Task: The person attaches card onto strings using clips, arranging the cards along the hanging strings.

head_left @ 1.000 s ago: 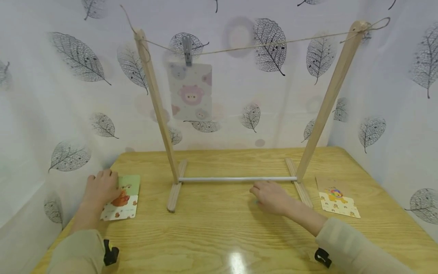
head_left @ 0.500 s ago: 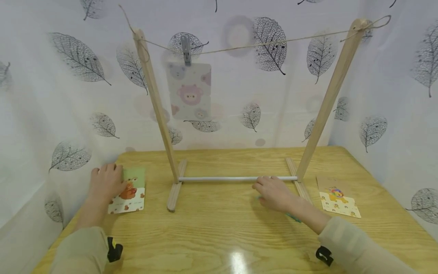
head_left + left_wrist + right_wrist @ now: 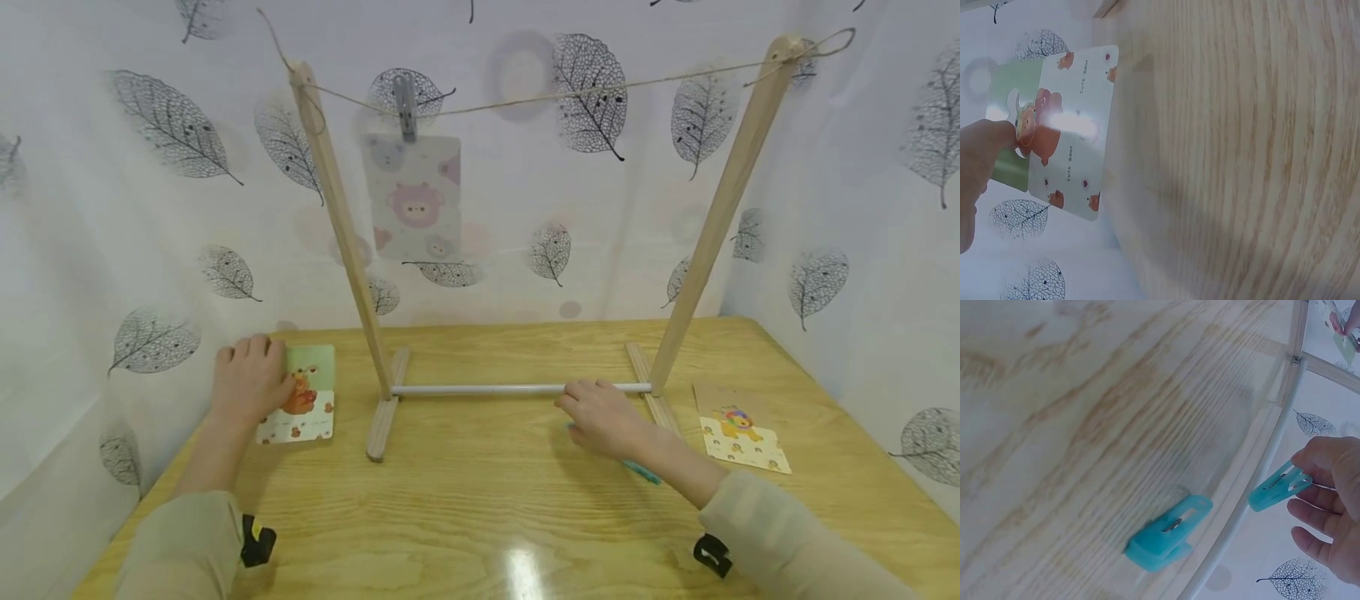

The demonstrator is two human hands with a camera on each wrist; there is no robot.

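Observation:
At the left of the table, my left hand (image 3: 251, 379) pinches a bear card (image 3: 311, 393), green above and white below. The left wrist view shows the thumb across the card's printed face (image 3: 1075, 134), which stands tilted up from the wood. Farther right, my right hand (image 3: 603, 421) is in front of the white rod. In the right wrist view its thumb and fingers pinch a teal clothespin (image 3: 1269, 492) by the handle end. A second teal clothespin (image 3: 1166, 534) lies on the table; in the head view it shows beneath the right forearm.
A wooden stand with two posts (image 3: 337, 217) and a white rod (image 3: 480, 390) carries a twine line (image 3: 540, 98). A grey clothespin (image 3: 406, 108) holds a pink-animal card (image 3: 416, 204) on it. A lion card (image 3: 741, 429) lies at the right. Leaf-print curtain (image 3: 495, 287) surrounds the table.
My left hand has lifted the bear card and moved it away from me and to the right. The right hand has shifted slightly right, and the second clothespin has come into view beneath the forearm.

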